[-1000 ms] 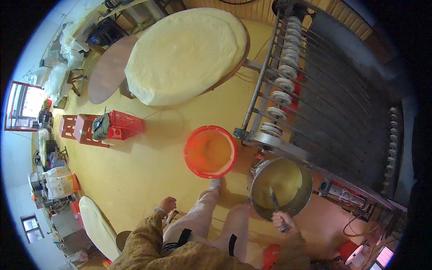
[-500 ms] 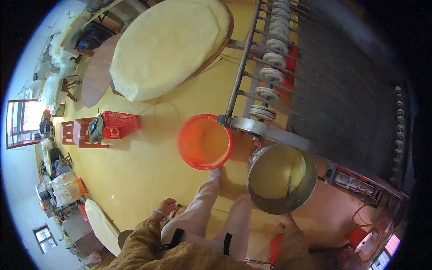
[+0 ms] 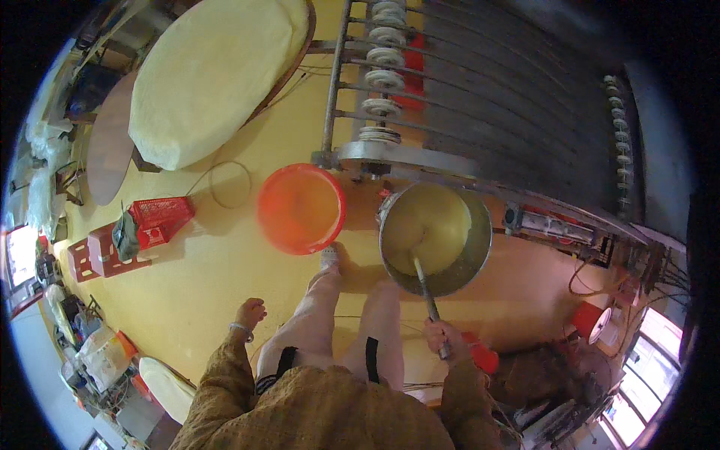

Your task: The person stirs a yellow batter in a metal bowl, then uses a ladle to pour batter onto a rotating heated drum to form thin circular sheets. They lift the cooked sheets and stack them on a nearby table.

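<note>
My right hand (image 3: 445,337) is closed round the dark handle of a long-handled tool (image 3: 425,287). The tool slants up into a large round metal pot (image 3: 477,259) in front of my right leg. Its far end is sunk in the pale yellow batter (image 3: 442,225), so its shape is hidden. My left hand (image 3: 251,311), with a band at the wrist, hangs in the air left of my legs. Its fingers are loosely bent and apart, with nothing in them. A red plastic tub (image 3: 340,206) stands left of the pot, before my left foot.
Beyond the pot and tub runs a machine frame (image 3: 412,154) with metal rods and a row of white wheels (image 3: 385,79). A big round board bears a pale sheet (image 3: 210,82) at the far left. Red baskets (image 3: 161,217) rest near stools (image 3: 105,251). A red container (image 3: 484,356) is beside my right hand.
My right hand has come up and now grips the tool in the pot. The tool's handle has swung toward me. My view has shifted to the right; my left hand still hangs beside my legs.
</note>
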A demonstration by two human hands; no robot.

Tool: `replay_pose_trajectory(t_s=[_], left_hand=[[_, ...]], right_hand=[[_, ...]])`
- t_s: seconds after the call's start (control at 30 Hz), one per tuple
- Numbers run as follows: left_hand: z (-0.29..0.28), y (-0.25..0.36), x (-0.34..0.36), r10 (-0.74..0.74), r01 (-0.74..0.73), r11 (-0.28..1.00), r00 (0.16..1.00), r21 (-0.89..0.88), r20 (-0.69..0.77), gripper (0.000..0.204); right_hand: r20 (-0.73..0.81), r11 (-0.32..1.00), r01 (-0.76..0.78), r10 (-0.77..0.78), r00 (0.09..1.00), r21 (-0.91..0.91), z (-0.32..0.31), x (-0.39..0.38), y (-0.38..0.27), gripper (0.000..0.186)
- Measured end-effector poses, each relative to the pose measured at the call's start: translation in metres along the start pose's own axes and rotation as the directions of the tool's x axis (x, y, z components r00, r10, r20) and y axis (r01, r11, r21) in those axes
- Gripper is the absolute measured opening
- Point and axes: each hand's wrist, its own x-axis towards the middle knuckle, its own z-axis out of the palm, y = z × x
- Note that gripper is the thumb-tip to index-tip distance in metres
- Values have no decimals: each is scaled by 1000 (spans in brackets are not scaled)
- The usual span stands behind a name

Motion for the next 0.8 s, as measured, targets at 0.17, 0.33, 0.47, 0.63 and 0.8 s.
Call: replay_pose_trajectory(t_s=[0.17,0.33,0.47,0.63,0.8], left_hand=[[14,18,-5,2,0,992,1000,124,-15,20],[31,28,-6,37,-44,987,998,152,47,19],[28,29,-4,37,-44,989,998,140,56,18],[-2,19,12,-29,30,1000,993,-8,117,20],[-40,5,33,-138,159,971,982,-177,128,16]], right_hand=[[-417,521,-71,-586,695,-851,14,-40,84,12],[-274,96,-519,-920,280,-850,29,-59,147,20],[-132,24,-549,-979,158,-835,11,-56,185,21],[-88,70,-122,-986,144,-990,-57,-1,168,27],[-417,382,-195,-889,189,-903,-53,57,110,10]])
